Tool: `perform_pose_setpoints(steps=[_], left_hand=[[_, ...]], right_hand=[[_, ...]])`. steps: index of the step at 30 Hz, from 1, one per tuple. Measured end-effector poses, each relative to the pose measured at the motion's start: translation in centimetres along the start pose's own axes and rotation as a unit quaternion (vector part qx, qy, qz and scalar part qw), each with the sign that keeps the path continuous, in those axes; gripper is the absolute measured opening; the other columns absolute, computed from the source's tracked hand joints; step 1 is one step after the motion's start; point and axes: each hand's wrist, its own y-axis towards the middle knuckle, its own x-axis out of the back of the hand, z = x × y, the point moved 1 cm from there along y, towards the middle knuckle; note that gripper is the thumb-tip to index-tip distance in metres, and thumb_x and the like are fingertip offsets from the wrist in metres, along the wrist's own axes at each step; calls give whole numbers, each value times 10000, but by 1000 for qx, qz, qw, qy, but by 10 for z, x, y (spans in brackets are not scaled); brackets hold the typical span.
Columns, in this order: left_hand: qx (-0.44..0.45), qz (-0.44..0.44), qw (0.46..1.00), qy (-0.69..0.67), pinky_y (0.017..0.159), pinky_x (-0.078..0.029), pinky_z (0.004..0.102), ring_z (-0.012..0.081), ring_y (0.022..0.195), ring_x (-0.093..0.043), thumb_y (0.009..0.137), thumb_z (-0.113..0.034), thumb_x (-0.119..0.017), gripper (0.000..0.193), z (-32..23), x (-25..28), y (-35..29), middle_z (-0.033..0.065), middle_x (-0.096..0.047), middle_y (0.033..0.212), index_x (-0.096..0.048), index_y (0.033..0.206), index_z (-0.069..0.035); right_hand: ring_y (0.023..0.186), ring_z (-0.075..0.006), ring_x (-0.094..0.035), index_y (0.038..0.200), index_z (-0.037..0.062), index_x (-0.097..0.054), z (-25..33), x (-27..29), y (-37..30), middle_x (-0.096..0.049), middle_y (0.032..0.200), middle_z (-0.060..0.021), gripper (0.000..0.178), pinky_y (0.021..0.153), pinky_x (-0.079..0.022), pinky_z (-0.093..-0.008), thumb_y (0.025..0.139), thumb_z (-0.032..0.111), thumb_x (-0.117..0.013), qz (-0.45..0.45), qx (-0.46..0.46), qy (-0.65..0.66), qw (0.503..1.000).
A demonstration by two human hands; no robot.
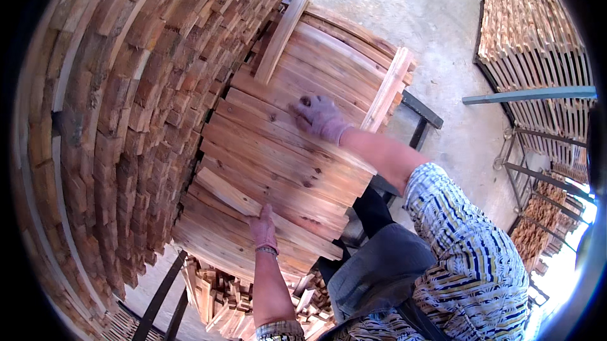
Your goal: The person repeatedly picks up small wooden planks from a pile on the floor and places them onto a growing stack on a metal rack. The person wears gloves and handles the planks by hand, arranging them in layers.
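Reddish-brown wooden boards [272, 151] lie side by side in a layer in front of me. My left hand [263, 227], in a pinkish glove, is closed on a narrow wooden slat [227, 194] lying slantwise over the near boards. Over the middle of the layer is my gloved right hand [321, 118], its fingers curled and partly smeared by motion. Whether anything is inside them is hidden. Two lighter wooden strips lie across the far boards, a left strip [283, 37] and a right strip [387, 90].
A tall stack of wood pieces [133, 101] rises close on the left. Below the boards lie loose offcuts [227, 297]. A dark metal frame [422, 110] juts out at the right. Farther right stand a slatted wood stack [528, 25] and a blue-grey bar [531, 95].
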Motion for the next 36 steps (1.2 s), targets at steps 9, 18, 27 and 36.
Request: perform_pose_setpoints(steps=[9,18,27,36], left_hand=[[23,162,956,-243,1047,-441,399,248,1244,-511,942,-240,-663,621,-69,-37,-45,123,-509,1381,-372,1446,-22],[-230,35,931,280,1198,-211,437,399,1469,-220,962,-502,-530,833,-96,-37,-49,296,-234,1563,-245,1511,57],[-157,63,836,522,1148,31,659,538,1457,89,817,-707,-557,1218,11,-32,-20,376,50,1568,14,1506,117],[-245,22,859,449,1134,-177,634,507,1383,-246,668,-465,-784,1059,-33,-10,-35,259,-319,1478,-281,1523,-93]], right_hand=[[1271,-399,-498,1382,-14,-462,29,21,-74,-535,1354,-252,633,1064,-403,-471,966,462,-501,154,2,243,958],[1279,-394,-521,1486,-18,-324,-2,89,-56,-493,1402,-294,860,1050,-435,-406,912,572,-574,183,-76,250,948],[1114,-422,-596,1346,12,-463,4,16,-32,-625,1149,-263,696,984,-461,-463,883,505,-628,39,-81,98,991],[1247,-322,-559,1442,7,-400,-105,18,13,-576,1355,-196,663,1038,-435,-384,963,436,-557,147,-85,98,981]])
